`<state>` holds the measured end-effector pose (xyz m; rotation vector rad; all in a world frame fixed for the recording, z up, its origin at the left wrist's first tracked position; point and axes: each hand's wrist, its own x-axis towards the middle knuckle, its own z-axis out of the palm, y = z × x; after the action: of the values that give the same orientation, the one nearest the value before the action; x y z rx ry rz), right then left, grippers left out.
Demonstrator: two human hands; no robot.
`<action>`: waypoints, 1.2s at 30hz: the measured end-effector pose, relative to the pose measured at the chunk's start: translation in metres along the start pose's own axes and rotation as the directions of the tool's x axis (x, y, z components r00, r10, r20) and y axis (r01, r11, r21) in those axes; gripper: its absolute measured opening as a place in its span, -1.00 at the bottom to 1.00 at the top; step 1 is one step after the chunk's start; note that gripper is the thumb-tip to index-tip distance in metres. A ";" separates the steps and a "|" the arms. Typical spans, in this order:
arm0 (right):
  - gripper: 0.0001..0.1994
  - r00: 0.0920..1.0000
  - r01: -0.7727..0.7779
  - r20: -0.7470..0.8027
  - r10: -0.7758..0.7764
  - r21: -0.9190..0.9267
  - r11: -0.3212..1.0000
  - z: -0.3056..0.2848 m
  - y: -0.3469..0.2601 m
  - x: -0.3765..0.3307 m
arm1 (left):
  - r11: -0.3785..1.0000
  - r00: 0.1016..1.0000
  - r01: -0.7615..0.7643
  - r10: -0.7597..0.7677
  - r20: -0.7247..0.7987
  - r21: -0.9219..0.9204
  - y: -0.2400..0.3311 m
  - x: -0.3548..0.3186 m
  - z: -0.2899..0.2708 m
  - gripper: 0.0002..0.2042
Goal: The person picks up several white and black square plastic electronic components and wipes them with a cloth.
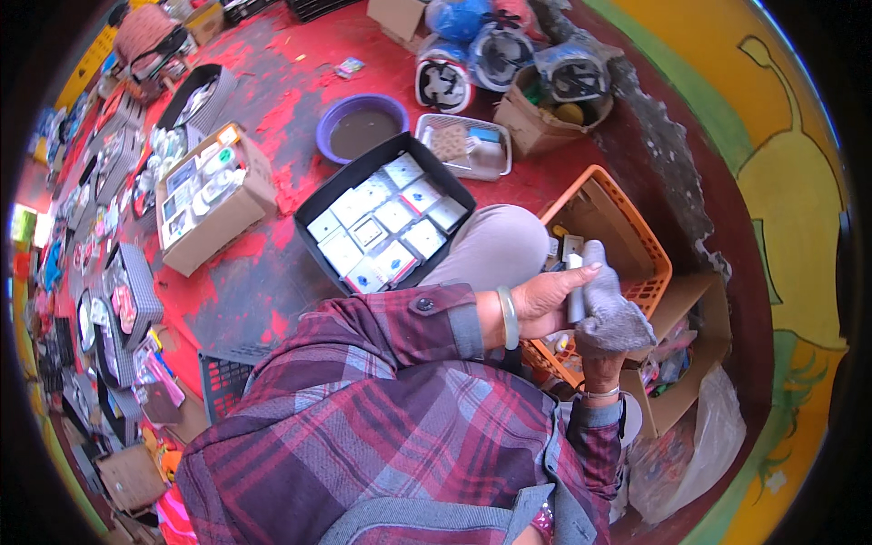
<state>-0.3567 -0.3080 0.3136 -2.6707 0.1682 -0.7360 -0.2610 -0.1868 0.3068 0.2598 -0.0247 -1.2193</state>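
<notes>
My left hand (538,307), bare and with a pale bangle at the wrist, is closed round a small white box (575,295), thumb on its upper end. Against the box's other side presses my right hand (616,318), covered by a grey glove or cloth, its covered fingers drawn together. Both hands are over an orange plastic basket (656,272), which has small white and yellow items and cardboard in it. Left of my knee stands a black tray (313,257) holding several white boxes in rows, some with blue pictures.
A purple basin (321,136) of murky water and a white basket (502,163) stand beyond the tray. An open carton (695,386) and a clear plastic bag (718,431) lie right of me, near the painted wall (808,245). A filled cardboard box (218,232) sits left.
</notes>
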 end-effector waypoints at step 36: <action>-0.80 0.480 -0.530 0.512 0.713 0.817 -0.229 0.021 0.098 -0.049 | 0.850 0.288 -0.412 0.463 -0.838 0.328 0.083 -0.116 -0.397 -0.72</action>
<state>-0.3898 -0.3818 0.2375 -0.9063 0.7941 -0.3781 -0.1618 0.0212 -0.0468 0.8914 0.8004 -0.3669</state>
